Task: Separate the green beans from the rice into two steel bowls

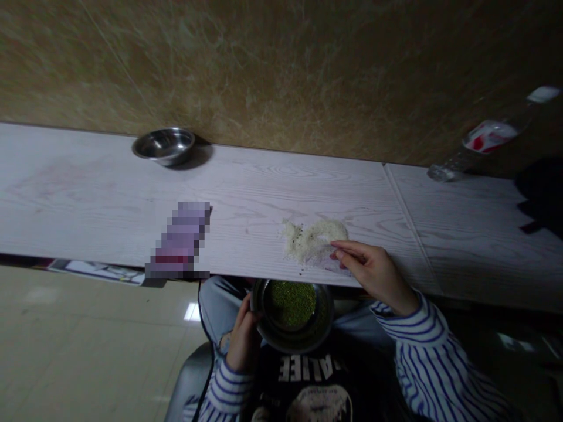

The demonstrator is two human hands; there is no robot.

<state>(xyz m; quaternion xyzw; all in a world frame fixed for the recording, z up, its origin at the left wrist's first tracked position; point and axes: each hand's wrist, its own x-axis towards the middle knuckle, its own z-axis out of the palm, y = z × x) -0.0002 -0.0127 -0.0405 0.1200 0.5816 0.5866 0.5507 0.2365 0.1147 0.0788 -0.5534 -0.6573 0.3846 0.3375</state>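
Observation:
My left hand (243, 340) grips the rim of a steel bowl (294, 334) holding green grains (292, 302), kept just below the table's near edge over my lap. My right hand (373, 274) rests on the white wooden table (246, 193), fingers pressed together on a small pale piece of card or plastic that I cannot name. It touches the right side of a pile of white rice-like grains (310, 239) with a few dark specks.
An empty steel bowl (165, 145) stands at the table's far edge by the brown wall. A blurred purple object (180, 241) lies near the front edge. A plastic bottle (488, 140) lies at the far right, beside a dark object (542, 193).

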